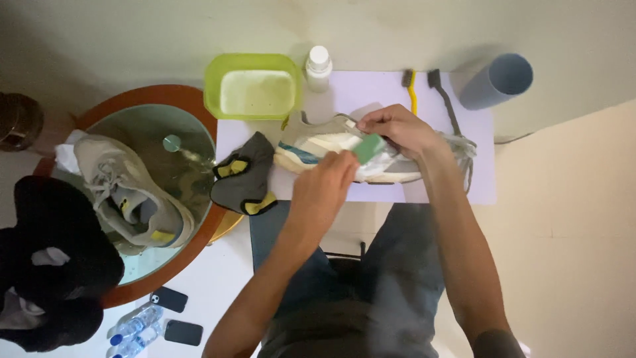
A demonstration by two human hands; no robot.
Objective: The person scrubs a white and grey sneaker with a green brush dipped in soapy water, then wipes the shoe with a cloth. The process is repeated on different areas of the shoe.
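On the round table, far left of the white mat, a grey shoe lies on the glass. Between that table and the mat sits a dark sock. At the mat's back left corner stand a green tub and a white bottle. On the mat lies a second shoe, on its side. The left hand pinches a green block against it, fingers pressed together. The right hand grips the shoe's upper, fingers curled. Behind lie two brushes; a grey cup lies by the mat's back right corner.
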